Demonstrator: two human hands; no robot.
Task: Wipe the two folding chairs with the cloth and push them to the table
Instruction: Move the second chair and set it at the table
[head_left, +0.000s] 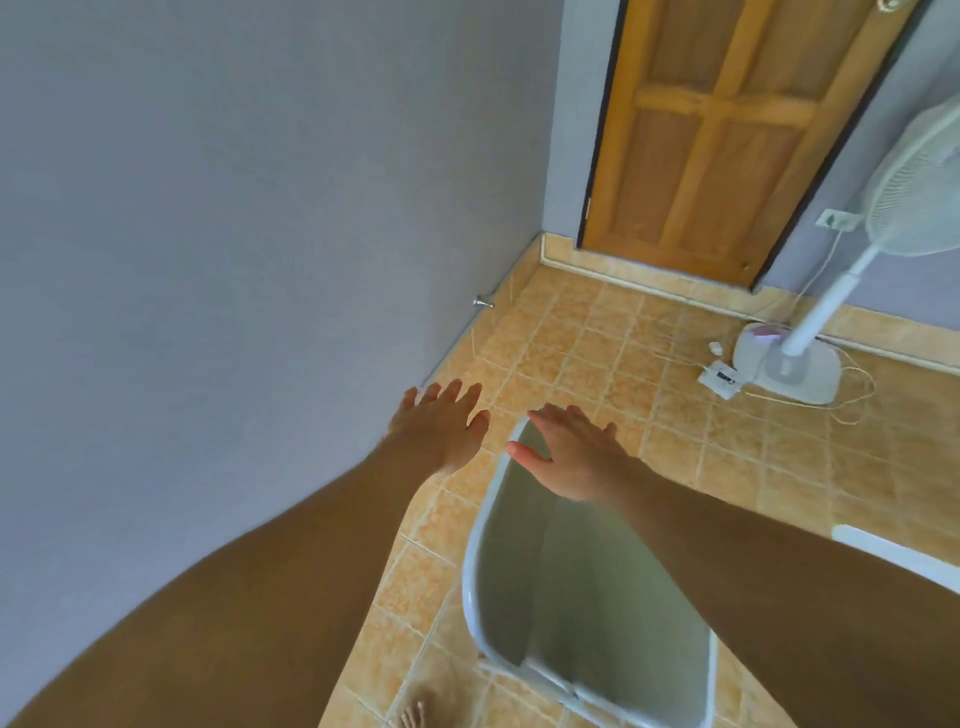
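Observation:
A folding chair (587, 597) with a white frame and a pale grey-green seat stands on the tiled floor just below me. My right hand (571, 452) hovers over the chair's far edge with its fingers spread and straight, holding nothing. My left hand (441, 421) reaches out flat beside the chair, above the floor near the wall, and holds nothing either. No cloth shows in this view. A white bar (893, 558) at the right edge may belong to another chair or the table; I cannot tell which.
A grey wall (234, 234) runs along the left. A wooden door (727, 130) closes the far corner. A white standing fan (810, 332) with a trailing cord and a small white box (722, 379) sit on the floor at the right. My bare foot (415, 714) is by the chair.

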